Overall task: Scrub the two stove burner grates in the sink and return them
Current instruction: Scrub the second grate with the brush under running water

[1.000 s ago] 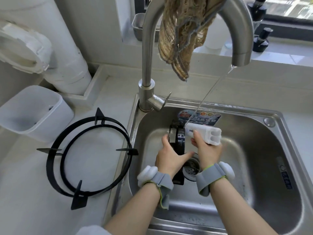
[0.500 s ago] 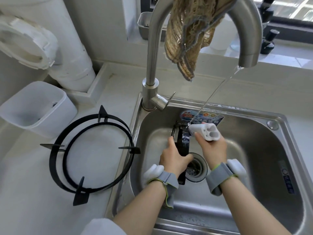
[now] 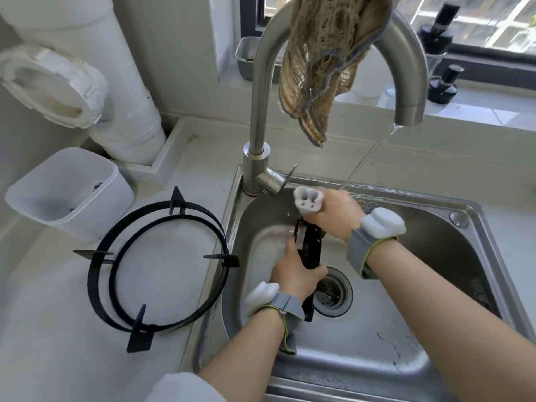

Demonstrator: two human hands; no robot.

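Change noted: my right grip (image 3: 333, 213), clamped round the white brush (image 3: 308, 201), has swung from mid-sink (image 3: 406, 358) toward its back-left corner, over the top of the grate (image 3: 311, 250). My left grip (image 3: 295, 275) still clasps that grate, on edge beside the drain. The second grate (image 3: 222, 259) lies on the counter (image 3: 58, 343) at the sink's left rim. Judgement: scrubbing continues on the first grate; neither has been returned.

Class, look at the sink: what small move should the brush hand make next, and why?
Probably stroke the brush in the right hand down the grate, which the left hand holds on edge; the brush sits at its far end, where the water falls.
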